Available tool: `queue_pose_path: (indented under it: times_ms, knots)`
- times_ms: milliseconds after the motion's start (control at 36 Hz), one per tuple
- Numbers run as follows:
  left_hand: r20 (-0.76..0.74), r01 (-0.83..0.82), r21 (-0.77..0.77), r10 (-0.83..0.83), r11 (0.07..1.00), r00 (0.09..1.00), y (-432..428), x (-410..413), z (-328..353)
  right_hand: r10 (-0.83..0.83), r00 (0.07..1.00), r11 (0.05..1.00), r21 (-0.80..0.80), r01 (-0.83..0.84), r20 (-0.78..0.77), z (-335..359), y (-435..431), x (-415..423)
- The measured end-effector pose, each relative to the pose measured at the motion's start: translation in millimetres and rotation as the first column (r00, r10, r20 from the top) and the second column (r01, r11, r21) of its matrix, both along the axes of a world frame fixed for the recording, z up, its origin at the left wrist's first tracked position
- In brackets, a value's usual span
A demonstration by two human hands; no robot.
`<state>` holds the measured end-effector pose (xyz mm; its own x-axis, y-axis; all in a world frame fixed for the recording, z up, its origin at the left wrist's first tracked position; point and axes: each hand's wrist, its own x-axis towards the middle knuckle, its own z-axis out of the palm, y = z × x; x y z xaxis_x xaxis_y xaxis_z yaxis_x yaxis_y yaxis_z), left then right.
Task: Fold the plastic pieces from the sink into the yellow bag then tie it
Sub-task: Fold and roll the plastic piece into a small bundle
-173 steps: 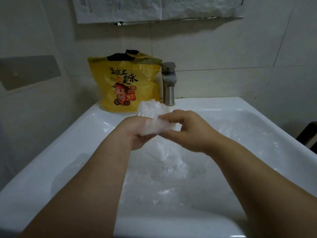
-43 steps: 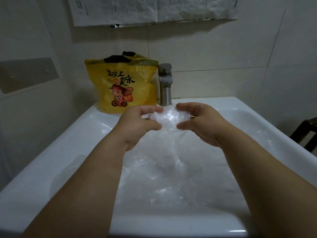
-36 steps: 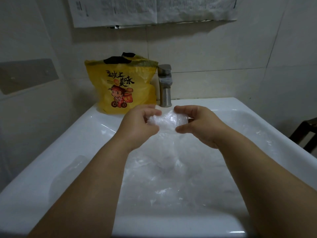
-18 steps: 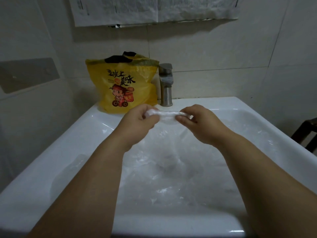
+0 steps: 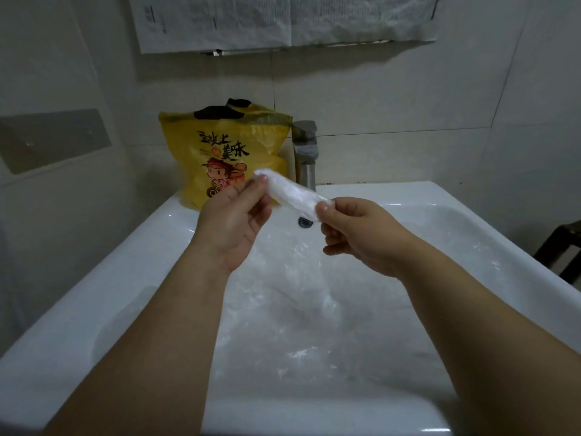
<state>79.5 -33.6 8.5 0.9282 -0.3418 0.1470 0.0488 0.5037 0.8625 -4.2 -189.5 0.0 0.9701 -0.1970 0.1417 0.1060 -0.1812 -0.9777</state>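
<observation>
A clear plastic piece (image 5: 290,193), folded into a narrow strip, stretches between my hands above the white sink (image 5: 103,278). My left hand (image 5: 232,221) pinches its upper left end; my right hand (image 5: 355,231) pinches its lower right end. More clear plastic pieces (image 5: 298,309) lie crumpled in the basin below. The yellow bag (image 5: 220,152), printed with a cartoon figure, stands upright on the sink's back left ledge with its top open, just behind my left hand.
A steel faucet (image 5: 305,152) stands right of the bag. The overflow hole (image 5: 305,222) shows in the basin's back wall. Paper sheets (image 5: 283,20) hang on the tiled wall above. A dark chair (image 5: 562,247) is at the right edge.
The plastic went from a loose wad to a narrow folded strip. My left hand has risen toward the bag, so the strip now slants down to the right.
</observation>
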Motion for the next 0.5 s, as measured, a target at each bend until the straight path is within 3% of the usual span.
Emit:
queue_pose_path:
  times_ms: [83,194,306,417,500]
  knots:
    - [-0.011,0.069,-0.039,-0.069,0.997,0.998,-2.7,-0.2,-1.4,-0.036,0.999,0.996,0.085,0.034,0.025,-1.3,3.1,2.1]
    - [0.003,0.284,0.308,-0.299,0.908,0.954,-19.3,-20.7,-11.8,0.010,0.999,0.988,0.152,-0.016,0.041,-6.6,15.1,5.2]
    - [0.036,0.222,0.448,-0.266,0.866,0.963,-33.2,-26.2,-18.4,0.035,0.999,0.999,0.040,-0.036,0.034,-15.0,25.2,7.4]
    - [0.047,0.169,0.423,-0.208,0.890,0.977,-31.6,-19.6,-17.5,0.018,0.999,1.000,-0.008,-0.017,0.040,-16.2,23.2,9.9]
    - [0.009,0.129,0.289,-0.138,0.949,0.990,-27.5,-16.2,-10.8,-0.005,1.000,1.000,0.012,0.004,0.020,-10.8,18.0,8.8]
